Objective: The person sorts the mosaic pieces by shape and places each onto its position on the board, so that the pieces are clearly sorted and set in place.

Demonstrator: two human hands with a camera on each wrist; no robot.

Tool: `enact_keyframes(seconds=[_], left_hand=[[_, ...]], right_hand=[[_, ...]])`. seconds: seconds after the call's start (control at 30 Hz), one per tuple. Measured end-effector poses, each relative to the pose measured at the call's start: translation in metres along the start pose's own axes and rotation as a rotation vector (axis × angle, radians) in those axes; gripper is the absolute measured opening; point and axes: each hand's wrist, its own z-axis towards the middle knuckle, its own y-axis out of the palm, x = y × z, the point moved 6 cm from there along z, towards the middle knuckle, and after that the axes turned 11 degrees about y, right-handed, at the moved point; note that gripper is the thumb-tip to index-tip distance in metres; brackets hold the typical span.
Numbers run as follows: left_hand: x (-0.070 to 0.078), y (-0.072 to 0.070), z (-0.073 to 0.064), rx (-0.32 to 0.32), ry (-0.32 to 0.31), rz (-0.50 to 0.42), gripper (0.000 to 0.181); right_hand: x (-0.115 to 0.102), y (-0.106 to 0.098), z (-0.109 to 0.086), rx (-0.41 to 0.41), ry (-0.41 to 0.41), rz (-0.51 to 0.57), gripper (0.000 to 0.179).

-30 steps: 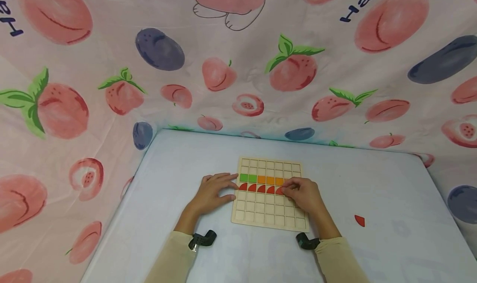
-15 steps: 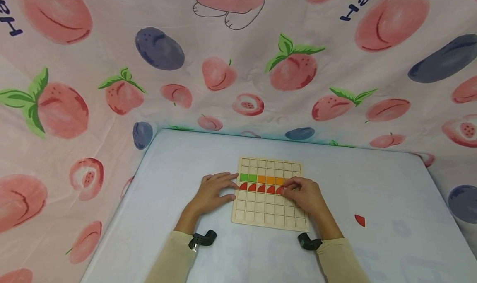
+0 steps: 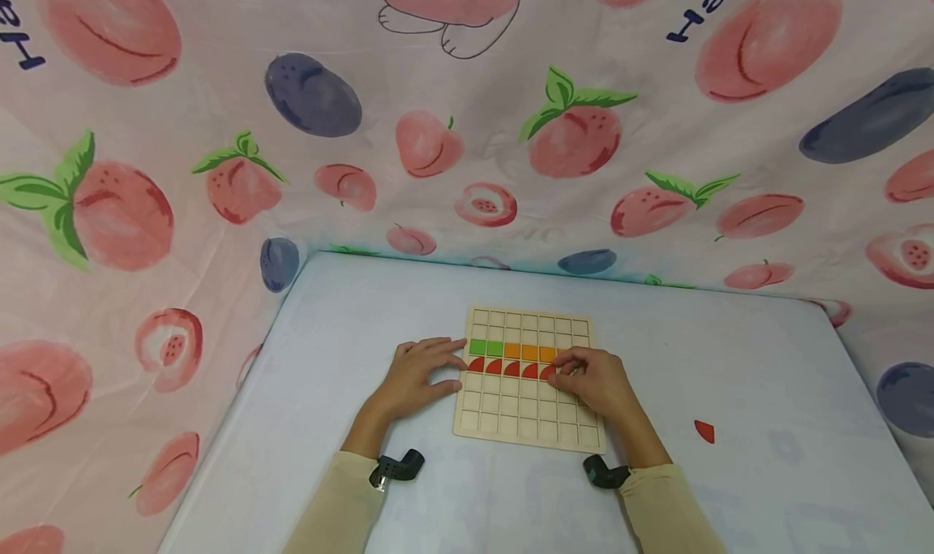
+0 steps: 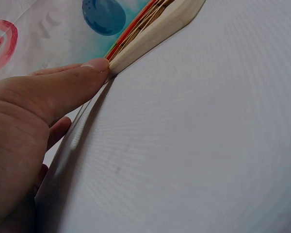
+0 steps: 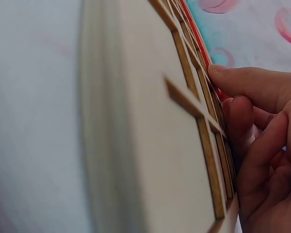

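Note:
A wooden grid board lies flat on the table, with a row of green and orange square tiles above a row of red quarter-circle tiles. My left hand is at the board's left edge, its fingers extended; in the left wrist view the thumb touches the wooden rim. My right hand reaches over the right side of the board. Its thumb and bent fingers pinch the rightmost visible red quarter-circle tile, partly hiding it. In the right wrist view the remaining fingers curl above the grid.
A loose red quarter-circle tile lies on the white table to the right of the board. A fruit-printed cloth hangs behind the table and along its left side. Each wrist carries a small black camera.
The right thumb and wrist have shifted very slightly at the red quarter-circle tile. The left hand, the board and the loose tile have stayed in place.

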Motion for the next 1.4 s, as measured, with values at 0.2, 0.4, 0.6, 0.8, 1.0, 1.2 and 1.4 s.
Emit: enact_keyframes(seconds=[0.2, 0.4, 0.6, 0.8, 1.0, 1.2, 1.4], left_hand=[[0.000, -0.001, 0.000, 0.004, 0.012, -0.004, 0.025], [-0.002, 0.001, 0.001, 0.001, 0.013, 0.006, 0.025], [-0.002, 0.001, 0.001, 0.006, 0.015, 0.012, 0.026], [-0.001, 0.001, 0.001, 0.013, 0.018, 0.019, 0.026], [0.000, 0.000, 0.001, 0.015, 0.023, 0.021, 0.025], [-0.001, 0.001, 0.000, 0.007, 0.007, 0.012, 0.026], [-0.001, 0.001, 0.000, 0.015, 0.007, 0.011, 0.026]], right_hand=[[0.001, 0.000, 0.001, -0.002, 0.004, -0.009, 0.022], [0.001, -0.001, 0.001, 0.005, -0.004, -0.012, 0.022], [0.001, -0.004, -0.001, 0.013, 0.007, -0.022, 0.023], [0.012, -0.026, -0.009, 0.046, 0.009, -0.021, 0.023], [0.041, -0.066, -0.022, 0.106, 0.008, -0.117, 0.024], [0.078, -0.108, -0.039, 0.091, 0.089, -0.212, 0.036], [0.117, -0.137, -0.052, -0.025, 0.181, -0.292, 0.047]])
